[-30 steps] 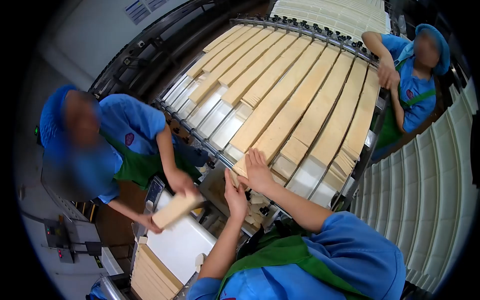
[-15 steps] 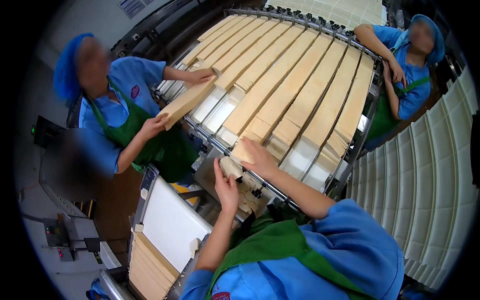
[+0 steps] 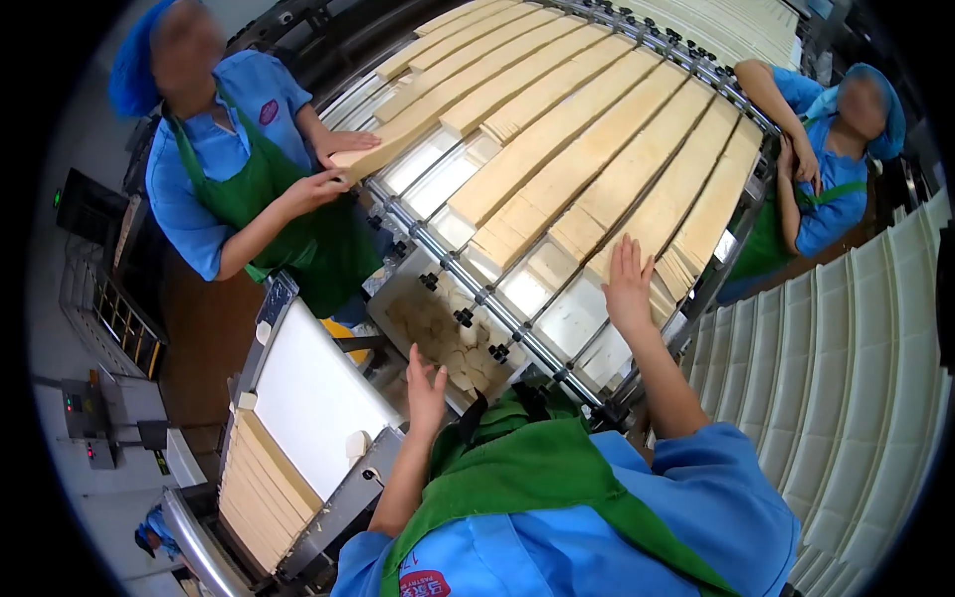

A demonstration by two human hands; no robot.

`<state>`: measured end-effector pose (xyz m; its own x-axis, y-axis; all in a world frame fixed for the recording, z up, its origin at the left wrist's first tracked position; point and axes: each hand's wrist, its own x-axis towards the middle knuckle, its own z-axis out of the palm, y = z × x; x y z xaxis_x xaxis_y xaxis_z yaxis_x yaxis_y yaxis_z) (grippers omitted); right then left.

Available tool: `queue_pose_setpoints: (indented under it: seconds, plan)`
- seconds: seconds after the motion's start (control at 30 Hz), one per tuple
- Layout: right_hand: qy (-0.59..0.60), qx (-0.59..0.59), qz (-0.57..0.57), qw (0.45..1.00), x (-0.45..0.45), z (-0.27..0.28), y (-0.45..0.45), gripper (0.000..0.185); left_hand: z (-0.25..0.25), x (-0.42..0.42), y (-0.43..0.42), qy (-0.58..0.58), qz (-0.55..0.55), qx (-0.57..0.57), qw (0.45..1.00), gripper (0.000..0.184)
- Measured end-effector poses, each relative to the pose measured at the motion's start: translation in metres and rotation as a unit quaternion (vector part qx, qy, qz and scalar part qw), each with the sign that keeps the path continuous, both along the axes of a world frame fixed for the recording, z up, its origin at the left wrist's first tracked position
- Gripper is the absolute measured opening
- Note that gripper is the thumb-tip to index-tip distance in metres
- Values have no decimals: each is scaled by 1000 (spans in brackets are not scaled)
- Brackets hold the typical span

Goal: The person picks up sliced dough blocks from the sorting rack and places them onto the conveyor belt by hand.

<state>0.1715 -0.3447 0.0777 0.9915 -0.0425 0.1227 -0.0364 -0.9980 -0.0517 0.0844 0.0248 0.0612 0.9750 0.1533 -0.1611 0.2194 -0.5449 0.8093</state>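
Observation:
My right hand (image 3: 629, 289) is open, its fingers resting on the near end of a long pale dough strip (image 3: 652, 214) on the conveyor. Beside it lies the stepped, layered end of the neighbouring strip (image 3: 676, 271). My left hand (image 3: 426, 396) is open and holds nothing, its fingers apart near the edge of a scrap bin (image 3: 383, 306). Pale dough pieces (image 3: 468, 363) lie in that bin, below the conveyor's metal rail (image 3: 448, 261).
At the left, a co-worker's hands (image 3: 343, 164) touch the near end of another strip (image 3: 438, 114). A second co-worker (image 3: 836, 164) leans at the far right. A white belt (image 3: 308, 398) with stacked strips (image 3: 264, 488) stands lower left; pale ribbed sheeting (image 3: 836, 368) at right.
My left hand has let go of a pale dough piece and lowered. My right hand has moved right to another strip's end. The left co-worker's held strip now lies in line on the conveyor.

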Motion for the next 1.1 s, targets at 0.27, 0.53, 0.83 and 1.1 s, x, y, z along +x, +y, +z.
queue_pose_setpoints:
  seconds: [0.27, 0.53, 0.83, 1.1]
  plan:
    - [-35, 26, 35, 998, 35, 27, 61, 76, -30, -60, 36, -2, 48, -115, 992, 53]
    - [-76, 81, 127, 986, 126, -40, 137, 87, -22, -107, 65, 38, 121, -176, 976, 38]
    - [8, -17, 145, 989, 141, -36, 172, 77, -65, -211, 199, -88, 578, 33, 810, 32]
    - [90, 143, 474, 864, 66, -18, 401, 73, -76, -263, 324, -94, 665, -4, 741, 68]
